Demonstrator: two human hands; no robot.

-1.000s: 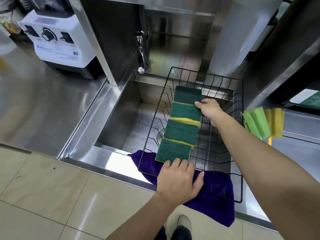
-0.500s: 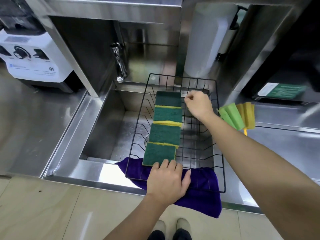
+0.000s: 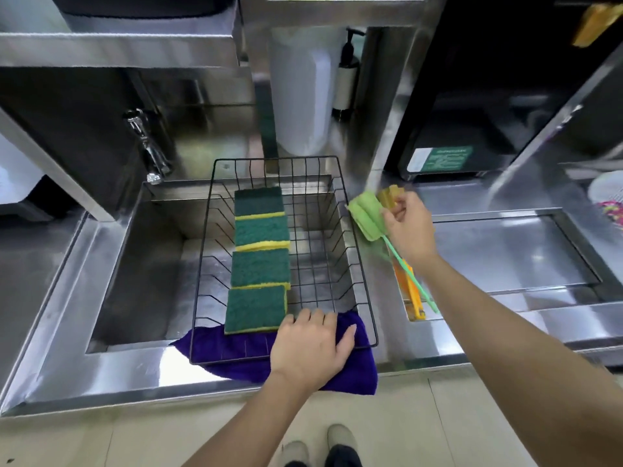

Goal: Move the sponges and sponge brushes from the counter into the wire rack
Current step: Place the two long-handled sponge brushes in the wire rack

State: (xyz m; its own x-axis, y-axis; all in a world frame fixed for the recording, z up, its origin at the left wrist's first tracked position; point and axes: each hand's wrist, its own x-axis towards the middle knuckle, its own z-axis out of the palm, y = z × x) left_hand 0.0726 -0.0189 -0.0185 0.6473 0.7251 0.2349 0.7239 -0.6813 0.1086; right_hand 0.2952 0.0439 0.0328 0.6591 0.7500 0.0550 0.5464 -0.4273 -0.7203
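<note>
Our right hand (image 3: 406,227) has left the wire rack (image 3: 365,298) and now closes on the green sponge brush (image 3: 365,214) at 3 o'clock. Our left hand (image 3: 312,348) lies flat and open on the rack's front rim, holding nothing. Four sponges (image 3: 259,261) are racked; we judge the brushes remain.

Four sponges (image 3: 259,261), two sponge brushes (image 3: 365,215), one rack (image 3: 365,298)

Rack (image 3: 362,291): black wire, over the sink (image 3: 141,264), front edge on a purple cloth (image 3: 337,375) | Sponges (image 3: 261,261): four in a row inside | Left hand (image 3: 312,347): flat on rack's front rim | Right hand (image 3: 409,227): grasping green sponge brush (image 3: 365,215) beside rack, yellow brush (image 3: 409,291) underneath.
</note>
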